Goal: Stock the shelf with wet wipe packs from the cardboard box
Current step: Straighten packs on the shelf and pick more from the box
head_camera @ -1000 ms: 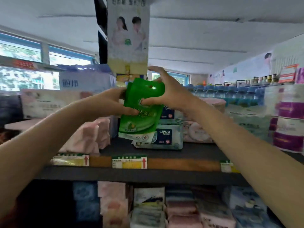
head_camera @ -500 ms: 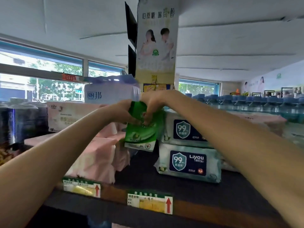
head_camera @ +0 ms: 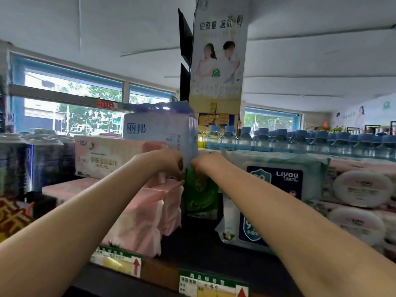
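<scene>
A green wet wipe pack (head_camera: 200,194) stands upright deep on the dark shelf (head_camera: 205,247), in the gap between pink tissue packs (head_camera: 147,211) and stacked white-and-navy Liyou wipe packs (head_camera: 276,189). My left hand (head_camera: 169,163) and my right hand (head_camera: 205,162) both hold the pack's top edge, fingers curled over it. The pack's lower half is in shadow.
A pale purple tissue bundle (head_camera: 160,129) sits just behind my hands. Rows of water bottles (head_camera: 300,140) stand at the back right, white-lidded wipe packs (head_camera: 362,189) at the right, dark packs (head_camera: 32,159) at the left. Price tags (head_camera: 120,261) line the shelf's front edge.
Both hands have pushed the green pack further back and down into the gap between the pink and Liyou packs. The camera has moved closer to the shelf.
</scene>
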The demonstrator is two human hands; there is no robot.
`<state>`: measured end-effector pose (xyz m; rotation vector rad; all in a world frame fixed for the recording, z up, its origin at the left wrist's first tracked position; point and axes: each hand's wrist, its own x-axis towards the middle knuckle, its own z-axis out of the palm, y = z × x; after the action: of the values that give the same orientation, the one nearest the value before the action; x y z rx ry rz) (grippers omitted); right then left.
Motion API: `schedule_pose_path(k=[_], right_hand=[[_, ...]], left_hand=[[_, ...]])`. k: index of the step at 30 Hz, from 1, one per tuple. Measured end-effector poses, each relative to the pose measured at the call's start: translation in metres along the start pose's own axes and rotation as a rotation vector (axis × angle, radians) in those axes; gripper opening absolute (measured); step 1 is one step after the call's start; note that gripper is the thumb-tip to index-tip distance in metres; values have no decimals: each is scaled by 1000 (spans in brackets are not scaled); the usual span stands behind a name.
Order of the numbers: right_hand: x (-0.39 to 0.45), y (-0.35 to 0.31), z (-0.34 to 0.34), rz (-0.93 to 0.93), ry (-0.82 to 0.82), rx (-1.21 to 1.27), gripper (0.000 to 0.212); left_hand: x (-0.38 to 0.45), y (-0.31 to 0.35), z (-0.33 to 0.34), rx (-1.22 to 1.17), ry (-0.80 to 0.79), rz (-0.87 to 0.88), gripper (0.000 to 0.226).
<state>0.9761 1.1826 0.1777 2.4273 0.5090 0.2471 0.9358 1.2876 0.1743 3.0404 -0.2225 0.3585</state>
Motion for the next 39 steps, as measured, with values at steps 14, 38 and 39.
schedule_pose_path(k=[14, 38, 39], right_hand=[[-27, -7, 4, 80, 455, -184, 42], [-744, -129, 204, 1298, -715, 626, 35], [-780, -155, 203, 1359, -792, 668, 36]], left_hand=[[-2, 4, 13, 39, 100, 111, 24], [-409, 397, 189, -138, -129, 1624, 30], [-440, 409, 201, -123, -159, 1678, 30]])
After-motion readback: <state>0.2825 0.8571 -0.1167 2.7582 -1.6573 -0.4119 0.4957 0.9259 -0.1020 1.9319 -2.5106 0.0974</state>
